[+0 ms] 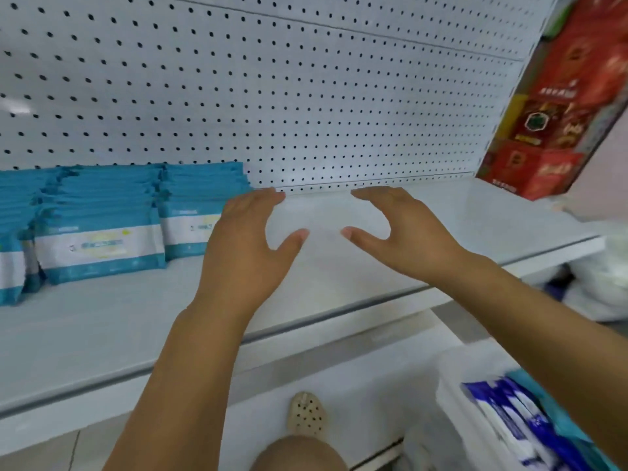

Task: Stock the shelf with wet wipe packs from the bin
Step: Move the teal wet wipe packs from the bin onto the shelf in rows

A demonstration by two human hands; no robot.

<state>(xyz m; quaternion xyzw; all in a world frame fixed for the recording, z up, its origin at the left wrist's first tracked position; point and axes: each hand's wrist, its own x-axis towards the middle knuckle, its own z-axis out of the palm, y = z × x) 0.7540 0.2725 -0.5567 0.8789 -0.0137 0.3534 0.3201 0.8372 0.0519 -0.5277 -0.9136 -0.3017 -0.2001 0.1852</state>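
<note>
Two hands hover over the white shelf: left hand and right hand apart, fingers spread, thumbs facing, holding nothing. Teal wet wipe packs stacked at shelf left, against pegboard back. Blue-and-white packs lie in white bin, lower right.

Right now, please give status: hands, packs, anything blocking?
Left hand and right hand open, empty, over shelf. Teal packs stacked left; more in bin. Red boxes at right end, clear of hands.
</note>
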